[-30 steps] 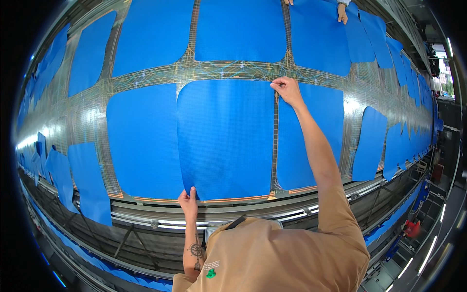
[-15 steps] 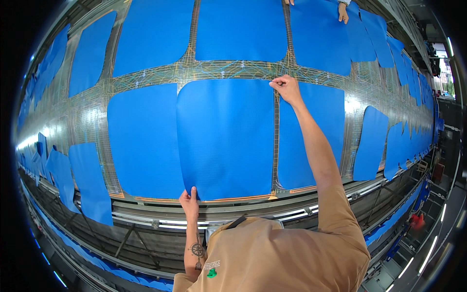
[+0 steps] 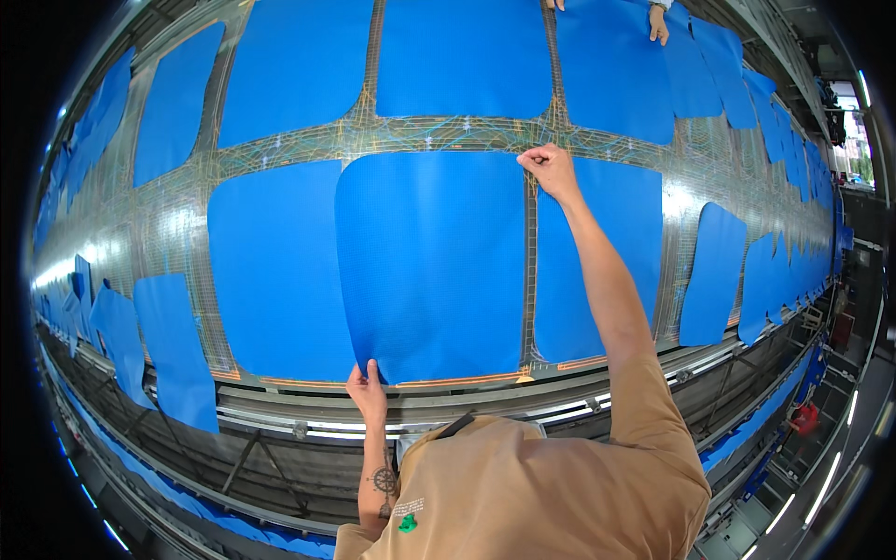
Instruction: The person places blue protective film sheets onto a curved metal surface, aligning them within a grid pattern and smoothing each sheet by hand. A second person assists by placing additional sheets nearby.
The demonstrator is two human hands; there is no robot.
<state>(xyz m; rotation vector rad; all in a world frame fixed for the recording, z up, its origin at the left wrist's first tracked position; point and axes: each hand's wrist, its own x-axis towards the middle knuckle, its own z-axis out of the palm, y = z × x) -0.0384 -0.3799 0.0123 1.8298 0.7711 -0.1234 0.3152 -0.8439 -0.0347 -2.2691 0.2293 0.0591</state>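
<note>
A blue sheet with rounded corners (image 3: 434, 261) lies in front of me on a long, line-marked table. My left hand (image 3: 367, 390) pinches its near left corner between thumb and fingers. At its far right corner, the fingertips of my right hand (image 3: 551, 172) are pressed together on the sheet. The sheet's left side bows up a little and overlaps another blue sheet (image 3: 275, 271) lying to its left. Under my right forearm is a further blue sheet (image 3: 597, 252), set apart from mine by a narrow marked strip.
Across the table, more blue sheets (image 3: 462, 56) lie in a row. Another person's hand (image 3: 659, 26) rests over a sheet at the far right. A metal rail (image 3: 467, 406) runs along the near edge. At left, a blue sheet (image 3: 177, 350) hangs past that edge.
The left edge of the sheet in my hands has shifted slightly left and bows more. Both of my hands stay almost where they were.
</note>
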